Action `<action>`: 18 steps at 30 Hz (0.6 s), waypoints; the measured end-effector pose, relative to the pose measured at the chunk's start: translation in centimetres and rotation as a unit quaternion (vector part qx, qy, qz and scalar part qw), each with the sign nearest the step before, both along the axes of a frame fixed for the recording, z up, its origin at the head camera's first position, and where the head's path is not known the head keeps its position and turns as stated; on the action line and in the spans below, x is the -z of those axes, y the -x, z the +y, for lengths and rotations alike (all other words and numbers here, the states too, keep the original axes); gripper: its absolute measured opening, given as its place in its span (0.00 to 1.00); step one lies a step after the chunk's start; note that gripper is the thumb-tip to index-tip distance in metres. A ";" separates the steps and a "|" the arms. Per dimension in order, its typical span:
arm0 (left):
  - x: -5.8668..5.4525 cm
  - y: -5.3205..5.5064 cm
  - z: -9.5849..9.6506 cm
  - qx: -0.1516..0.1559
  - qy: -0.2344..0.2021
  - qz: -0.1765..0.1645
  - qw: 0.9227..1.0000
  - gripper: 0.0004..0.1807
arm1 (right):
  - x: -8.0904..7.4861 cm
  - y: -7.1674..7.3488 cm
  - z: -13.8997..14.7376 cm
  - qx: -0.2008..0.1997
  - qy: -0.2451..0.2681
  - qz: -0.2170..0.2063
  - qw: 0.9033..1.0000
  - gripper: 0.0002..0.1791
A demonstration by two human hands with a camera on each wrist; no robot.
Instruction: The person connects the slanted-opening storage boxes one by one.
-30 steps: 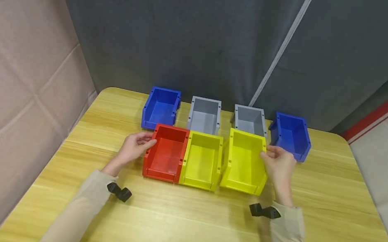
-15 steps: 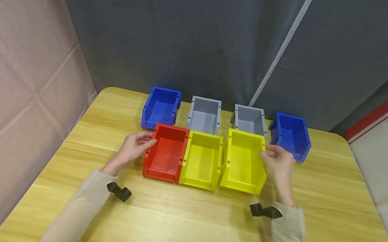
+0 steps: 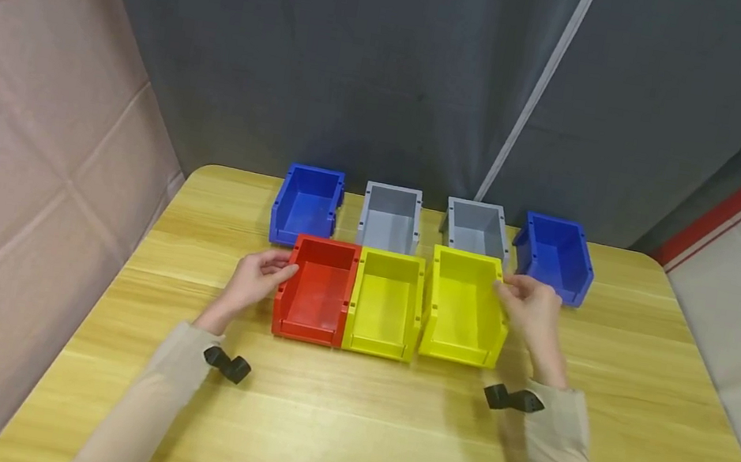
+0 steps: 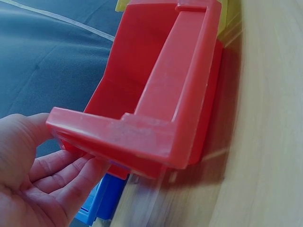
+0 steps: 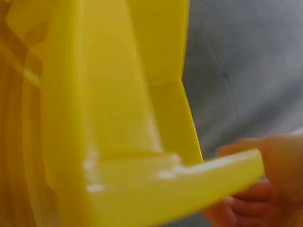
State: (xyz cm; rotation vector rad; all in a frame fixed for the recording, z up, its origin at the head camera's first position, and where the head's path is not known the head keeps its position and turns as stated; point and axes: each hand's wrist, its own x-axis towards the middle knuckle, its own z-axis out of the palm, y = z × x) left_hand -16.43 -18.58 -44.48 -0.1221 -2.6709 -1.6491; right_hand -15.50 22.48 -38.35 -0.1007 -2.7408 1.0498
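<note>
My left hand grips the left side wall of a red storage bin. In the left wrist view its thumb lies at the rim of the red bin and its fingers are outside and under it. Against the red bin's right side stands a yellow bin. A second yellow bin is pinched at its right wall by my right hand. It sits slightly higher in the head view, a narrow gap from the first yellow bin. Part of the right hand is hidden behind the wall in the right wrist view.
Behind stands a row: a blue bin, a grey bin, another grey bin and a blue bin at the right. All rest on the wooden table. A dark curtain hangs at the table's back edge.
My right hand has shifted the second yellow bin slightly left, toward the first yellow one. The left hand and the red bin have hardly moved.
</note>
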 end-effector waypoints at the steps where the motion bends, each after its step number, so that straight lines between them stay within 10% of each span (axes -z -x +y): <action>1: 0.0 0.0 0.0 0.001 -0.001 0.000 1.000 0.19 | 0.0 0.0 -0.2 -0.005 -0.020 0.022 1.000 0.21; 6: 0.0 0.2 0.0 0.002 -0.005 0.002 1.000 0.18 | -0.3 -0.2 -1.9 -0.102 -0.135 0.086 0.982 0.34; 11: 0.0 0.0 0.0 -0.001 -0.005 -0.002 1.000 0.19 | -0.4 0.1 -3.8 -0.212 -0.222 0.009 0.952 0.39; 18: 0.0 0.0 0.0 0.005 -0.008 0.000 1.000 0.19 | -0.2 0.5 -4.5 -0.235 -0.244 -0.044 0.940 0.38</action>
